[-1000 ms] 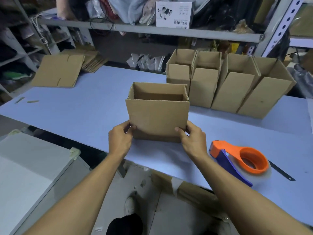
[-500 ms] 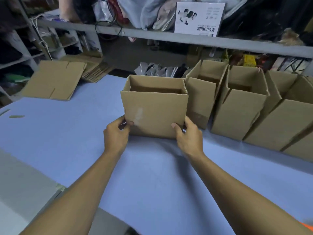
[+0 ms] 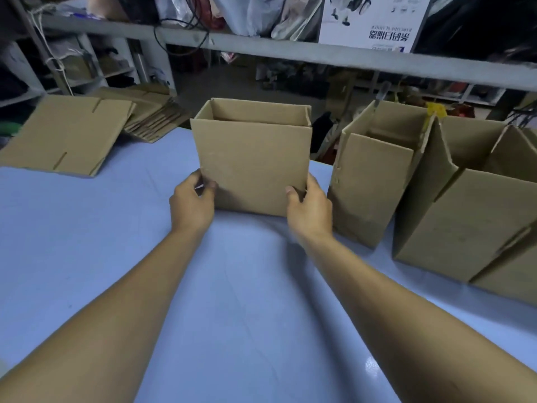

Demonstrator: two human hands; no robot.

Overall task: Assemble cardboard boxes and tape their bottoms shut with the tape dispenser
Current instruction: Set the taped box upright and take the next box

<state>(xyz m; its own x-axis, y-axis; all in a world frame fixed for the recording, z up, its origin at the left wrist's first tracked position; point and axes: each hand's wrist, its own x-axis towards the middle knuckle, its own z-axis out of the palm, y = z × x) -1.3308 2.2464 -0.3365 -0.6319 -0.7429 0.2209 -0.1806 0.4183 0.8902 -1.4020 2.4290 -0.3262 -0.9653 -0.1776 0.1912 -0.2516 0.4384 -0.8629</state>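
In the head view, an open-topped cardboard box (image 3: pixel 252 167) stands upright on the blue bench (image 3: pixel 87 234), close to its far edge and about in the middle of it. The left hand (image 3: pixel 192 205) grips the lower left corner of the box, with the thumb on the near face and the fingers curled round the side. The right hand (image 3: pixel 310 209) grips the lower right corner in the same manner. Just beside the box, to the right, a row of assembled boxes (image 3: pixel 374 181) stands along the far edge with the flaps up. At the far left corner lies a flat cardboard sheet (image 3: pixel 64 135), and next to it a stack of folded cartons (image 3: pixel 154 119). Behind the bench runs a grey shelf rail (image 3: pixel 290 50).
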